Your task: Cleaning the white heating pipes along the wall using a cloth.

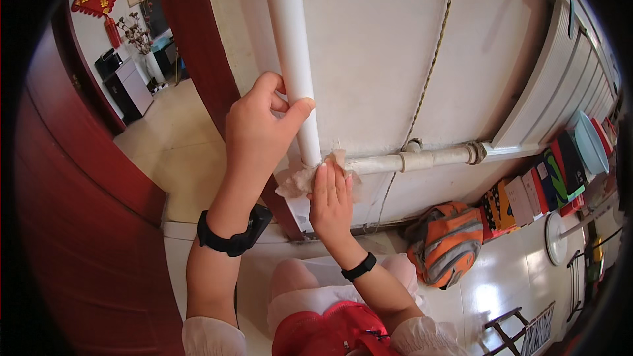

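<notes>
My left hand (269, 116) is curled round the lower part of an upright white pipe (291, 34), its thumb lying across the front. Lower down, my right hand (332, 198) lies with extended fingers against a crumpled, pale tissue or cloth (299, 182) at the foot of that pipe. Part of this material sticks up above the fingertips. There the upright pipe meets a horizontal white pipe (420, 160) that runs right along the wall. The joint itself is mostly hidden by the material and my fingers.
A dark red door frame (203, 34) stands just left of the pipe, with a red door (89, 207) further left. A twisted cord (429, 76) hangs behind the horizontal pipe. An orange and grey backpack (447, 244) rests on the floor at right, beside several boxes (524, 198).
</notes>
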The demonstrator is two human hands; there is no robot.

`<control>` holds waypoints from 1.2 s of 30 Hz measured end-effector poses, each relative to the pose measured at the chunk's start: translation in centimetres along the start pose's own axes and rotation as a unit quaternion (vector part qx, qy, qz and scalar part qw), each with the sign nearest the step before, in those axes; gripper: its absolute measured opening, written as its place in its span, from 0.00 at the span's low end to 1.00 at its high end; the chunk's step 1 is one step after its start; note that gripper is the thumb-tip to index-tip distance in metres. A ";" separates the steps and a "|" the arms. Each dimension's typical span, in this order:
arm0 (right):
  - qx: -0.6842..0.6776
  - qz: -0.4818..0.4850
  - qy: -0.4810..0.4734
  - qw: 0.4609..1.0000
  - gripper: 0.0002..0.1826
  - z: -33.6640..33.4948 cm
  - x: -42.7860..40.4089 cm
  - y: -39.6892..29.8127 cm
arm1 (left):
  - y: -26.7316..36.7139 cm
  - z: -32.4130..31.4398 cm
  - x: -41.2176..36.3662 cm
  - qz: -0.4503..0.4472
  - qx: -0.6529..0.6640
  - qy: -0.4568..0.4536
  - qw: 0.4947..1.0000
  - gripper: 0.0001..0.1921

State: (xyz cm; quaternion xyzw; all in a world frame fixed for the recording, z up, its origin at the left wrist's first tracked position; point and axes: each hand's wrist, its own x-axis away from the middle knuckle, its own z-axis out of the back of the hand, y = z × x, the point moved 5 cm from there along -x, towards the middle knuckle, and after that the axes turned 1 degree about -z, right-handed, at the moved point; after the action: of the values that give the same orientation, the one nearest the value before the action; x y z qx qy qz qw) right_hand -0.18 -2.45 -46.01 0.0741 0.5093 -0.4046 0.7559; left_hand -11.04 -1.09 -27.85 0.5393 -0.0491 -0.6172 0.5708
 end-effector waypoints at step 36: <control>0.138 0.268 -0.014 0.953 0.25 -0.2 1.6 5.0 | -0.3 0.2 0.2 -0.023 -0.012 0.029 0.999 0.13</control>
State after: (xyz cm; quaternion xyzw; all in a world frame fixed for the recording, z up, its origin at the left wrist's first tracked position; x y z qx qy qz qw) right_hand 3.36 0.10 -48.95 0.3061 0.3990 -0.2542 0.8261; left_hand -11.34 -1.22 -28.05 0.5511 -0.0124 -0.6145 0.5644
